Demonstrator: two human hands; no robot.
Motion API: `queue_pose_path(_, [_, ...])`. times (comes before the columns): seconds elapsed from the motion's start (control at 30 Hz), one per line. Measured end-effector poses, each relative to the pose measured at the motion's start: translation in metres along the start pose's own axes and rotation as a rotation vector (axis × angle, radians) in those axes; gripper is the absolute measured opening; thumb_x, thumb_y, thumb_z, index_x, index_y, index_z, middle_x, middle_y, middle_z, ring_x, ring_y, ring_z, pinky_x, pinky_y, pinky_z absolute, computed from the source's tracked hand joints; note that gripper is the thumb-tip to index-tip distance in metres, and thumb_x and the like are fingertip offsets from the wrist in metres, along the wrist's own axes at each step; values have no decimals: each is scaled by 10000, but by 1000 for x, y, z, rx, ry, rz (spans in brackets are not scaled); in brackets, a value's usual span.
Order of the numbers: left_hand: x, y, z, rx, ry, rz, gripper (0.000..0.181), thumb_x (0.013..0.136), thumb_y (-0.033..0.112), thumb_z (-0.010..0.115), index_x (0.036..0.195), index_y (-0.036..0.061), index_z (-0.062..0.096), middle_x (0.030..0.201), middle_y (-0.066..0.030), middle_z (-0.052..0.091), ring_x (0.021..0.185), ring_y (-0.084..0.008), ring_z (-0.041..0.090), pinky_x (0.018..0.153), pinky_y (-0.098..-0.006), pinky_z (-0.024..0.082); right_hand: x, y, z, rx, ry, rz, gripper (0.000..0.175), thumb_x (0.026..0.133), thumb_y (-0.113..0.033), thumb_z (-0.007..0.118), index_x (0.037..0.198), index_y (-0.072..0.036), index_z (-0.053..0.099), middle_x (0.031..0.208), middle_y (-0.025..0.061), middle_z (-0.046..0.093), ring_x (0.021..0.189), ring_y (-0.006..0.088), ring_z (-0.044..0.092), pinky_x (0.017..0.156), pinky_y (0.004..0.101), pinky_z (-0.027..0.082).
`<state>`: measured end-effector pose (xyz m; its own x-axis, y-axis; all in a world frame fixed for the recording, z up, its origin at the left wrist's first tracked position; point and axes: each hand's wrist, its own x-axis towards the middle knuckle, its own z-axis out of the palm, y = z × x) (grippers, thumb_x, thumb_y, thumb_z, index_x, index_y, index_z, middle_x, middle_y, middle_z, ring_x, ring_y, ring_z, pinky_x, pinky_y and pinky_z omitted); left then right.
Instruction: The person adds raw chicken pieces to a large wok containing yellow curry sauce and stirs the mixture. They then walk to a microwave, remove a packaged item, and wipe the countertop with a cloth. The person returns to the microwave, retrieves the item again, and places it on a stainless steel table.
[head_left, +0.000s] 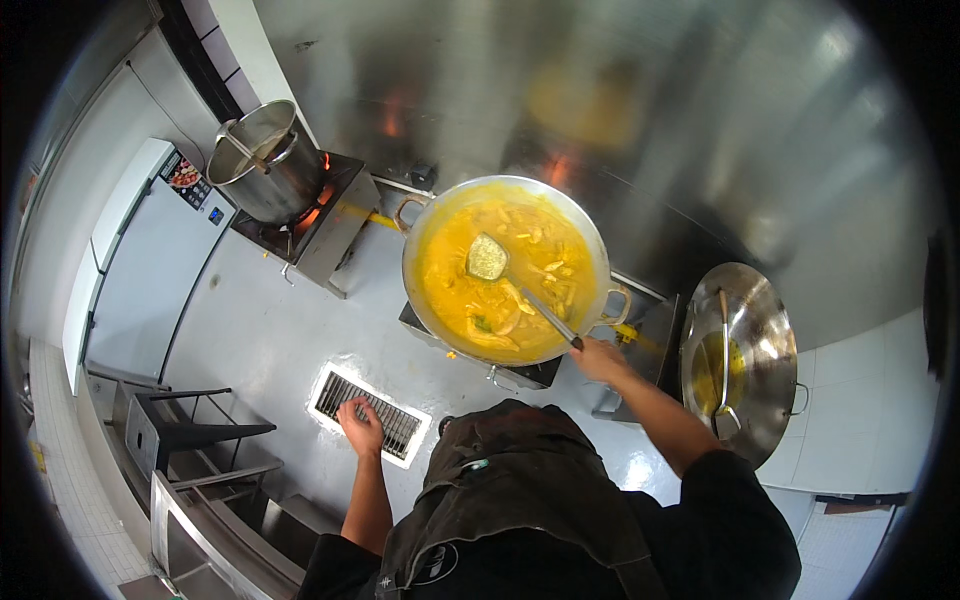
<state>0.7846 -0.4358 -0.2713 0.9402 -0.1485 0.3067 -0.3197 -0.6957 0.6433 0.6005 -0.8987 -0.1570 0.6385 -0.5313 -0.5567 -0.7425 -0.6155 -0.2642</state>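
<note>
My right hand (600, 360) grips the dark end of a metal wok spatula (546, 311) at the near right rim of a wide two-handled pan (504, 358). The spatula's blade (487, 257) shows above the yellow stew (442, 292), coated with sauce. Pale pieces of what looks like chicken lie in the stew, with a bit of green leaf near the front. The pan sits on a low gas burner stand (536, 373). Over the floor drain grate (401, 433), my left hand (363, 426) hangs in the air with loosely curled fingers, holding nothing.
A tall steel stockpot (274, 176) with a utensil across its rim stands over flames on the left burner (330, 225). At right is a big wok (765, 337) holding yellow liquid and a long-handled ladle (725, 360). A metal stool (195, 427) stands lower left, near a white freezer (157, 277).
</note>
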Motion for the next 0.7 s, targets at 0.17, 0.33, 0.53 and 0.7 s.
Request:
queue_pose_path(0.17, [9,8,5,12,12,46,81,877,10,614,954,28,628,961,-147,635,974,-370,561,906,-463,444,38,-12,24,116,-104,211,522,978,-468,577,1282,-46,621,1212,229,683,1156,367,653,972,504,506])
queue_pose_path(0.33, [1,-4,-11,11,46,6,77,887,35,615,961,33,633,967,-146,633,982,-367,558,904,-461,442,13,38,-32,38,108,-13,522,986,-456,573,1219,7,634,943,205,732,727,323,730,698,468,582])
queue_pose_path(0.53, [-25,-29,-26,49,43,-61,69,886,42,608,952,40,629,957,-131,627,967,-353,555,892,-459,438,-52,74,-80,15,-84,339,513,1016,-443,556,1208,28,624,1010,270,709,697,311,735,600,445,586])
queue_pose_path(0.7, [-13,-19,-13,21,6,-6,51,901,37,598,945,30,624,952,-144,619,963,-360,550,884,-457,435,-12,77,-16,16,-3,299,489,1013,-439,554,1222,-4,635,1080,237,712,776,360,742,619,464,600])
